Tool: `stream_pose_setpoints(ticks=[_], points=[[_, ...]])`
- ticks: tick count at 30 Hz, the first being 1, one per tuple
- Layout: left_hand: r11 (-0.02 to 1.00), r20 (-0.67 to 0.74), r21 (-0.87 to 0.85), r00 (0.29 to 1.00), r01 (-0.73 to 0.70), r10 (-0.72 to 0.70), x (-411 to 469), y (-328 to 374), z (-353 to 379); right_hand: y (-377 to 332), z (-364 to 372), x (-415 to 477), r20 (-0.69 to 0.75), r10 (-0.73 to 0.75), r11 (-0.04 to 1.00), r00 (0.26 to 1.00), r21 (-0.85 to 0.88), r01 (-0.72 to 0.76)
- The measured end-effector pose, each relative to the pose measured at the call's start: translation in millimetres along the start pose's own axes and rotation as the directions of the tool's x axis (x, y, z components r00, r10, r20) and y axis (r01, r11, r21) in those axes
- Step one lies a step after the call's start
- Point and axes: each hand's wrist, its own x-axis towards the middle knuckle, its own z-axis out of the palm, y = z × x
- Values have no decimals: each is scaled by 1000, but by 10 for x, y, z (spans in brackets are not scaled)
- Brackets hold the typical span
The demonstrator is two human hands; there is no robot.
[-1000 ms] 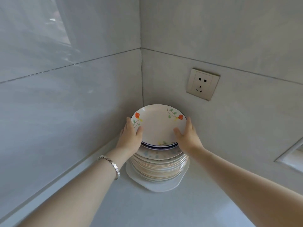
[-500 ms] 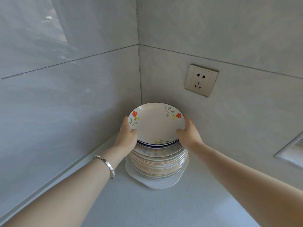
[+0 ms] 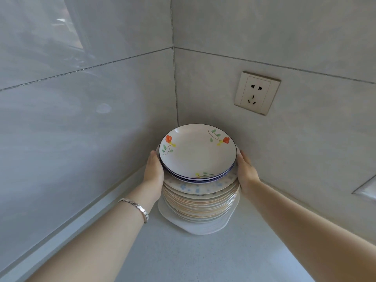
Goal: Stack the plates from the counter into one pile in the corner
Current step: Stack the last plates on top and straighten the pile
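Head view: my left hand (image 3: 154, 171) and right hand (image 3: 246, 171) press flat against opposite sides of the plate pile (image 3: 200, 197) in the table (image 3: 183, 259) corner, fingers uncurled. I judge it heavy, stiff, glazed-slippery and breakable; hold low on both sides

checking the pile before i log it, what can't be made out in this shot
Head view only:
- Fingers of the left hand and right hand: hidden behind the plate stack, so their grip is unclear.
- Plate count: rims too thin and close to tell apart.
- White bottom plate: mostly covered by the stack.
- Faces of the lower plates: covered by the flowered top plate.
- Recess at right: cut off by the frame edge.
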Motion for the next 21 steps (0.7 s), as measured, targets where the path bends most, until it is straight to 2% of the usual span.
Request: stream_pose_setpoints(ticks=[8,11,15,17,19,21], points=[[985,20,94,989,-145,144,-25,-83,26,106,7,1,-14,-94,992,995,82,95],[981,46,149,992,-122,117,-26,-85,0,78,-16,-14,-6,-114,993,993,-26,114],[953,57,284,994,-103,90,-157,-60,-132,1,-91,-146,4,-63,955,998,-292,61],[909,37,386,987,-157,155,-297,-31,-225,-31,-177,-320,37,3,856,999,-517,17],[822,-20,551,983,-144,185,-485,52,-330,-79,-313,-559,121,120,680,985,-733,7],[761,-3,633,983,-141,184,-685,173,-413,-194,-452,-840,228,159,485,961,-866,125]])
